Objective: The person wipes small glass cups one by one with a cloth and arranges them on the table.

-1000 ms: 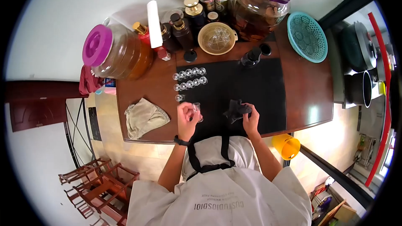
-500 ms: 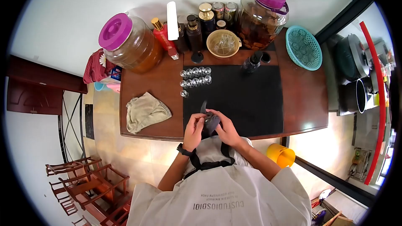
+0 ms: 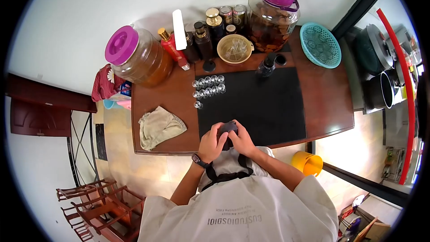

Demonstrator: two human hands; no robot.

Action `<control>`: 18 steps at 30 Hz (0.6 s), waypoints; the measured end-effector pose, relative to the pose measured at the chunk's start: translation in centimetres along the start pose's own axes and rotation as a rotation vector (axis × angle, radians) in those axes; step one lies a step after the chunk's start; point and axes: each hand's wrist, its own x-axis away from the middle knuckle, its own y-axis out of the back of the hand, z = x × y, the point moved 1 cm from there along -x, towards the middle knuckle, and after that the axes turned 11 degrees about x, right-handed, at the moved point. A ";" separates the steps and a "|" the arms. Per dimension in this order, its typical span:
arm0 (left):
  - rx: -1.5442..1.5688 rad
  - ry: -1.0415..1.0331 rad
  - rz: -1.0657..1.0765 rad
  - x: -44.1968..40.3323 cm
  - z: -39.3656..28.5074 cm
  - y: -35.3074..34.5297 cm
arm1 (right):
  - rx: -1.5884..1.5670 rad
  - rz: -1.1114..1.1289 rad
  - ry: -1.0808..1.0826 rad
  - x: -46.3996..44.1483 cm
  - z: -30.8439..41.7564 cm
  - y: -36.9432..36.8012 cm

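Close to my body, at the table's front edge, my left hand [image 3: 210, 145] and my right hand [image 3: 243, 141] are both closed around a bunched dark grey cloth [image 3: 228, 127]. Whether anything is wrapped inside the cloth is hidden. Beyond my hands lies a black mat [image 3: 260, 107]. Small clear glasses [image 3: 208, 92] stand in two rows at its left side, with a single glass [image 3: 198, 105] in front of them. A folded beige cloth [image 3: 160, 127] rests on the wood left of the mat.
Along the back stand two big jars with purple lids [image 3: 150, 58] [image 3: 272, 20], a red bottle [image 3: 172, 47], dark bottles [image 3: 203, 40] and cans. A beige basket [image 3: 235, 59] holds glassware. A black bottle [image 3: 267, 66] stands on the mat; a teal basket [image 3: 320, 45] sits right.
The dark cloth is gathered tighter; its loose end that stuck up is no longer visible. Both hands have turned and closed over it. The view has shifted slightly.
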 end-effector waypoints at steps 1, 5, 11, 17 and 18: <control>-0.004 -0.004 0.005 -0.3 0.0 -0.2 | -0.021 -0.031 -0.010 -0.1 0.3 0.0; 0.360 -0.024 -0.146 -1.4 0.7 -1.5 | 0.109 -0.074 0.043 0.1 0.2 0.4; 0.495 -0.050 -0.100 -2.2 0.4 -1.5 | 0.227 -0.142 0.205 0.2 0.5 0.5; 0.357 0.027 -0.112 -2.6 0.5 -1.5 | 0.330 -0.135 0.055 -0.2 -0.1 0.5; 0.332 0.021 -0.131 -2.7 0.4 -1.6 | 0.264 -0.154 0.024 -0.3 0.0 0.5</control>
